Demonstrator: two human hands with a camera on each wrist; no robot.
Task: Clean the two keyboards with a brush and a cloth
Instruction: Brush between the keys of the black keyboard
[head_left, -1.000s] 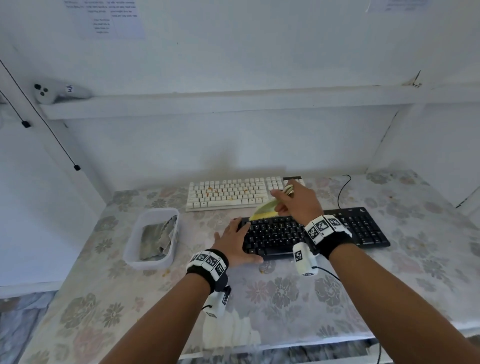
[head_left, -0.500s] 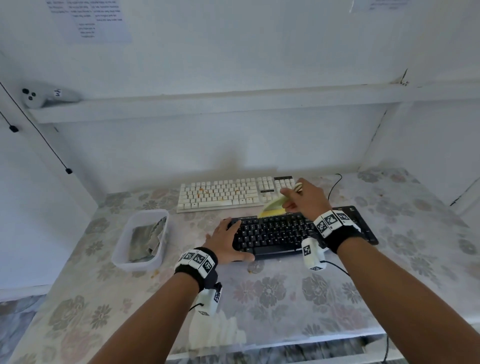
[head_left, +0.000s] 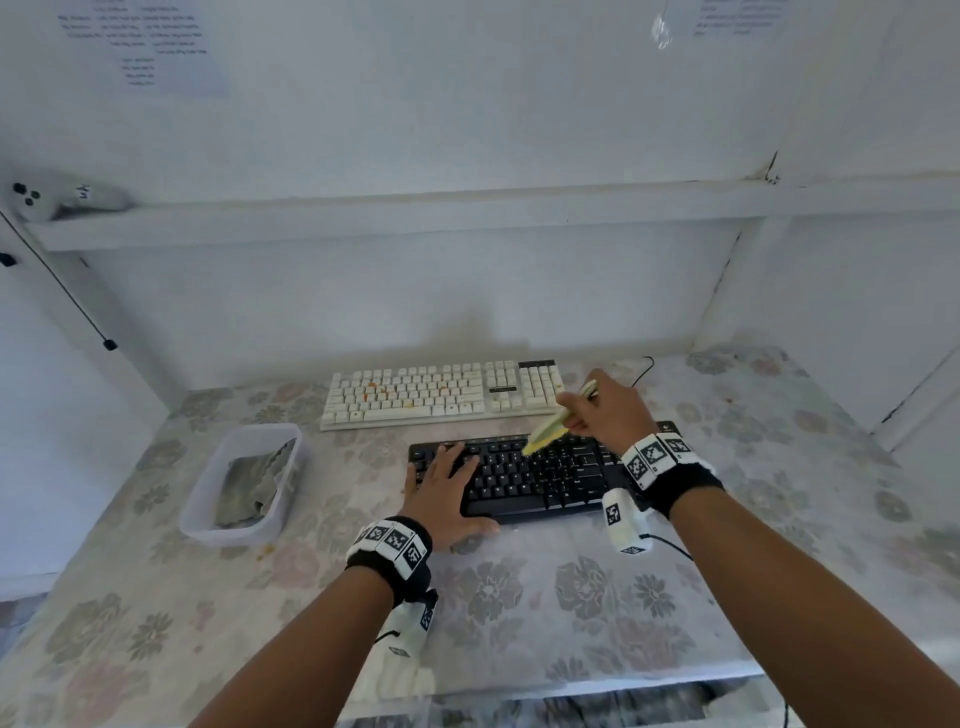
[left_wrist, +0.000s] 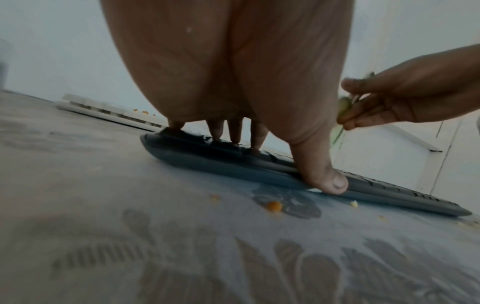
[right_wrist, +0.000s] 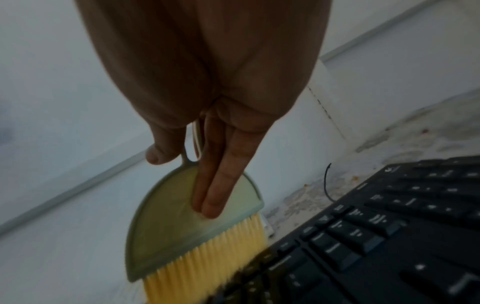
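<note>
A: How do the hands sit?

B: The left hand (head_left: 445, 493) lies flat on the left end of the black keyboard (head_left: 545, 478), its fingers (left_wrist: 235, 131) straight on the keys and the thumb against the front edge, pressing rather than gripping. The right hand (head_left: 608, 410) hovers over the keyboard's far edge, grasping the brush (right_wrist: 197, 222): thumb on the thin handle, two fingers laid straight along the pale green back. The yellow bristles touch the top key row.

A: And the count?

B: Two keyboards: the black one near, the white keyboard (head_left: 441, 395) just behind it with orange crumbs on its keys. One brush. One clear tub (head_left: 208, 512) to the left on the counter (head_left: 571, 597), holding one crumpled cloth (head_left: 249, 488). A few orange crumbs (left_wrist: 272, 206) lie on the counter before the black keyboard
</note>
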